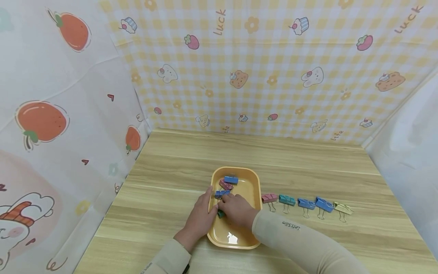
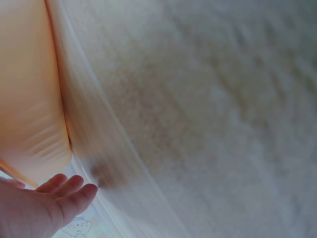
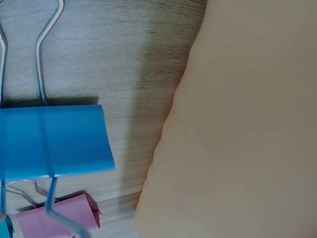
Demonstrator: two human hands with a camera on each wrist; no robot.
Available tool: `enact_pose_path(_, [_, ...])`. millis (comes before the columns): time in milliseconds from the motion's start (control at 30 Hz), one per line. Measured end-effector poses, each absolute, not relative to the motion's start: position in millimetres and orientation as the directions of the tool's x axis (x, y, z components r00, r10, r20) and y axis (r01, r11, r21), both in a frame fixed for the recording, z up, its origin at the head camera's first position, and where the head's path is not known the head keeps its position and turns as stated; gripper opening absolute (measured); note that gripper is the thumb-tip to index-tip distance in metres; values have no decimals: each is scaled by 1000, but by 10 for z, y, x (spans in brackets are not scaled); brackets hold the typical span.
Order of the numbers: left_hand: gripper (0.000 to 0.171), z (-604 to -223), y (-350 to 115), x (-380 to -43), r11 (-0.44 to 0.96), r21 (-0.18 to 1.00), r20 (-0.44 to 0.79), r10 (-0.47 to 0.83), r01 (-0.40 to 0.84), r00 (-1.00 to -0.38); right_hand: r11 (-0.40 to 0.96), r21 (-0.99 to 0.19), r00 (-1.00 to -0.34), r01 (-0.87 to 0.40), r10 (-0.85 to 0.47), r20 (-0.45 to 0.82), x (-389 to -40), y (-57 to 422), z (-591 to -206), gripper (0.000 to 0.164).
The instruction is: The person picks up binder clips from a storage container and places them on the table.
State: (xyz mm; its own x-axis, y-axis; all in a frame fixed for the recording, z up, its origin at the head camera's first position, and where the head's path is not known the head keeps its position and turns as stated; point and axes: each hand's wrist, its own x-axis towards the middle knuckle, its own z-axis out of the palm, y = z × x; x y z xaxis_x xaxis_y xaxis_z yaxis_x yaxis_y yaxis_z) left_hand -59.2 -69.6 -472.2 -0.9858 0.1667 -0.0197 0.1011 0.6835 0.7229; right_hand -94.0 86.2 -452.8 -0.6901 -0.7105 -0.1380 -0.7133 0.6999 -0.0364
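A yellow-orange tray (image 1: 251, 179) on the table holds several binder clips. Toward its back are a blue binder clip (image 1: 231, 179) and a pink binder clip (image 1: 226, 185), then another blue binder clip (image 1: 222, 193). A green binder clip (image 1: 221, 214) shows partly beneath the hands. My left hand (image 1: 200, 215) rests at the tray's left rim, thumb reaching inward; its fingers look nearly straight in the left wrist view. Over the clips inside the tray, my right hand (image 1: 237, 209) has bent fingers near the second blue clip and the green one. Whatever its fingertips touch is hidden.
Right of the tray runs a row of binder clips: pink (image 1: 269, 198), teal (image 1: 286, 200), blue (image 1: 306, 203), another blue and yellow-green (image 1: 343, 208). A large blue binder clip (image 3: 54, 141) and a peach surface fill the right wrist view. Patterned cloth (image 1: 256, 76) surrounds the table.
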Motion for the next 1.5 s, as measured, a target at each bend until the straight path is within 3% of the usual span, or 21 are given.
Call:
enact_pose_path(833, [63,-4735,-698,-596,685,718,7,171,124,-985,671,-2,-669,-741,-740,-72,-899,974,-4391,24])
enact_pose_path(1167, [63,-4746,-695,-601,681,723,-4,168,113,-986,671,-42,-666,-740,-741,-87,-884,1040,-4340,21])
enact_pose_path(1500, [63,-4727,-695,-588,676,729,-6,166,110,-986,673,-73,-674,-736,-739,-21,-890,1128,-4277,26])
